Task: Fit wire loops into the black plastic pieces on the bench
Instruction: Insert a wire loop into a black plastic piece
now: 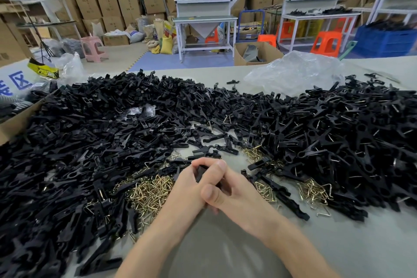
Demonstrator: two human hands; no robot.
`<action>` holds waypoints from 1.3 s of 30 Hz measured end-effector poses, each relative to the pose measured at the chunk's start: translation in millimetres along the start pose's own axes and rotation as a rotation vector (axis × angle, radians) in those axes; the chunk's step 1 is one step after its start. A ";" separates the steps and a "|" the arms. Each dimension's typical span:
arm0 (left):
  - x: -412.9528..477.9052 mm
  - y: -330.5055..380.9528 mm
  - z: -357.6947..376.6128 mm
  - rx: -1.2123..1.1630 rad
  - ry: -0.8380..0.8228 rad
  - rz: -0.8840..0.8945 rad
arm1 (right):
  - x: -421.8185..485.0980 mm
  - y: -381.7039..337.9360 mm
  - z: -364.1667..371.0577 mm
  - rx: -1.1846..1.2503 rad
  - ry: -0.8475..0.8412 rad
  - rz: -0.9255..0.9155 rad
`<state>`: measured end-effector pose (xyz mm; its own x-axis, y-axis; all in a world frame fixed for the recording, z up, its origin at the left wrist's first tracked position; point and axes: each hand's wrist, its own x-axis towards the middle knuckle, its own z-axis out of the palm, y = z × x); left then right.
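My left hand (188,184) and my right hand (234,189) meet at the bench's middle, both gripping one black plastic piece (200,171) between fingers and thumbs. Most of that piece is hidden by the fingers, and no wire loop shows on it. A heap of brass-coloured wire loops (150,192) lies just left of my hands, with smaller scatters (312,190) to the right. Black plastic pieces lie in a big pile on the left (79,133). Those in the pile on the right (343,133) show bits of wire.
The grey-green bench (221,246) has bare surface in front of me. A crumpled clear plastic bag (293,72) lies at the back right. A cardboard box edge (15,119) stands at the left. Workbenches, stools and stacked cartons fill the room behind.
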<state>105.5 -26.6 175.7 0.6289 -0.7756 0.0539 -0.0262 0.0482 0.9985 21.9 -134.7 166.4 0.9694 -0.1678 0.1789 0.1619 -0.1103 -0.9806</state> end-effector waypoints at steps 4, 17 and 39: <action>-1.2 2.9 -1.6 0.144 0.033 0.016 | -1.0 0.4 4.5 -0.032 0.068 -0.027; -0.4 0.4 -0.7 0.183 0.062 0.020 | 2.7 -1.8 5.2 0.100 0.107 0.002; -1.4 -2.8 -8.8 -0.071 -0.257 -0.063 | 10.3 -15.0 -42.0 -0.105 0.444 -0.175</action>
<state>111.6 -20.1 172.7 0.4099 -0.9122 0.0017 0.0673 0.0321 0.9972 21.6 -175.8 186.3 0.7533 -0.5370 0.3797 0.2737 -0.2690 -0.9234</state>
